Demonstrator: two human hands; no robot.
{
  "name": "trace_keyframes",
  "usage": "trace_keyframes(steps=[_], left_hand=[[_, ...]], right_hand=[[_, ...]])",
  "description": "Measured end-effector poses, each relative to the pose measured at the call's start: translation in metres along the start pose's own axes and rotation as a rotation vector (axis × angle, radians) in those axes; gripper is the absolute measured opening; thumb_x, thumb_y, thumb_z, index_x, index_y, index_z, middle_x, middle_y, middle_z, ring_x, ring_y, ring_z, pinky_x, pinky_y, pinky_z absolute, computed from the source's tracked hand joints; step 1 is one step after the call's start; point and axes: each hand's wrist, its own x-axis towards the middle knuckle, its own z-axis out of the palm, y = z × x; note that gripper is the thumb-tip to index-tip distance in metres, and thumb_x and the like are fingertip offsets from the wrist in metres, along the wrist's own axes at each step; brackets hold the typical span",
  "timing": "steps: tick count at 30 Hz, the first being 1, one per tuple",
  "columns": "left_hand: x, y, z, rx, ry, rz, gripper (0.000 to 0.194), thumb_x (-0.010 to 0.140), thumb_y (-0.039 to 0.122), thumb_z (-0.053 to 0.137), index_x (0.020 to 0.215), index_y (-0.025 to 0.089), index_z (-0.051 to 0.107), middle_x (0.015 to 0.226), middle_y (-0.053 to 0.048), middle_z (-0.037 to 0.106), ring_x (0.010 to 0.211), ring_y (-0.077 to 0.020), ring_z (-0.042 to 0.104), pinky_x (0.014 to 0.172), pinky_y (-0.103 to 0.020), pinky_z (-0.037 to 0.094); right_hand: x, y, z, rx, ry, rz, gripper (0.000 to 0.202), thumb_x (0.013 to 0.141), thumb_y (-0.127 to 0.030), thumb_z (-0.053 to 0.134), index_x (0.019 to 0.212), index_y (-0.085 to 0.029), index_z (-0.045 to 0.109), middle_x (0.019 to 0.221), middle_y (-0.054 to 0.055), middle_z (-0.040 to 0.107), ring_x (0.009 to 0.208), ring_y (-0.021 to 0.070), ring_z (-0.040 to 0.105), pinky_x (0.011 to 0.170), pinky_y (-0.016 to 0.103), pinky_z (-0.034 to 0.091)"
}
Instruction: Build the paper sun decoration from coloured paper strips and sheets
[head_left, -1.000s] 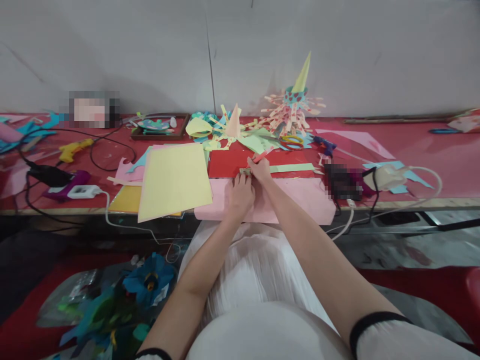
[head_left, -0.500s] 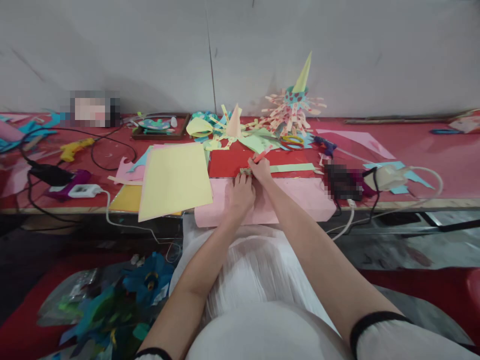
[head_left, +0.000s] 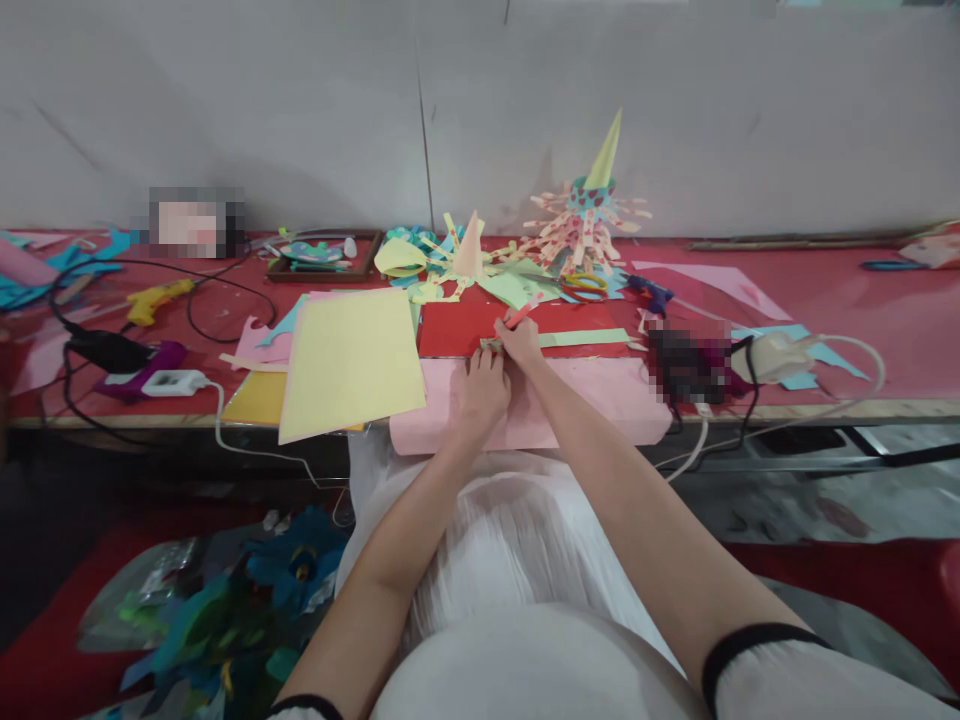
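My right hand (head_left: 520,341) is closed round a pinkish-red pen (head_left: 525,310), tilted up to the right. Its tip is hidden, down by the left end of a pale green paper strip (head_left: 589,337). Fingers stretched out, my left hand (head_left: 486,388) lies flat with its fingertips at that same end of the strip. The strip rests across a red sheet (head_left: 454,328). Under my left palm and right wrist spreads a pink paper (head_left: 592,400) that hangs over the table edge.
Yellow sheets (head_left: 352,365) lie to my left. Behind are a paper cone figure (head_left: 592,215), a smaller peach cone (head_left: 470,248), yellow-handled scissors (head_left: 585,284) and a tray (head_left: 367,262). A yellow glue gun (head_left: 159,300), a dark blue glue gun (head_left: 651,293) and cables flank the work.
The view has shifted very slightly. Both hands, the pen and the strip stay in practically the same place.
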Motion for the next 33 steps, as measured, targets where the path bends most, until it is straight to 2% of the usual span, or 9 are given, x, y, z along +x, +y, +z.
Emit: trace_keyframes(steps=[8, 14, 23, 33], left_hand=[[0.0012, -0.0002, 0.0013, -0.008, -0.007, -0.004, 0.039, 0.088, 0.021, 0.030, 0.121, 0.013, 0.049, 0.132, -0.010, 0.047, 0.123, -0.0241, 0.038, 0.102, -0.040, 0.030], [-0.0004, 0.0008, -0.0015, -0.012, -0.006, -0.007, 0.039, 0.088, 0.021, 0.030, 0.122, 0.013, 0.049, 0.133, -0.010, 0.046, 0.123, -0.0240, 0.038, 0.101, -0.040, 0.030], [-0.0003, 0.0009, -0.0010, -0.016, -0.001, -0.004, 0.039, 0.087, 0.020, 0.031, 0.121, 0.013, 0.049, 0.133, -0.011, 0.046, 0.123, -0.0243, 0.037, 0.100, -0.040, 0.031], [-0.0004, 0.0016, -0.0022, -0.021, 0.000, -0.005, 0.039, 0.088, 0.021, 0.030, 0.121, 0.013, 0.049, 0.132, -0.011, 0.047, 0.123, -0.0240, 0.038, 0.101, -0.040, 0.030]], right_hand=[[0.0016, 0.0018, -0.0005, 0.006, 0.035, -0.001, 0.028, 0.075, -0.033, 0.046, 0.055, -0.022, 0.029, 0.046, -0.006, 0.034, 0.050, 0.0105, 0.034, 0.056, 0.024, 0.032], [0.0017, 0.0026, 0.0009, 0.049, 0.007, -0.010, 0.029, 0.074, -0.038, 0.046, 0.056, -0.023, 0.028, 0.047, -0.006, 0.034, 0.050, 0.0107, 0.036, 0.053, 0.024, 0.032], [0.0014, 0.0009, 0.0004, 0.017, 0.003, 0.005, 0.027, 0.071, -0.029, 0.047, 0.054, -0.023, 0.028, 0.046, -0.007, 0.031, 0.049, 0.0101, 0.032, 0.055, 0.024, 0.032], [0.0015, 0.0002, -0.0010, 0.004, 0.005, 0.016, 0.026, 0.073, -0.028, 0.047, 0.054, -0.023, 0.029, 0.047, -0.007, 0.033, 0.050, 0.0108, 0.034, 0.056, 0.024, 0.032]])
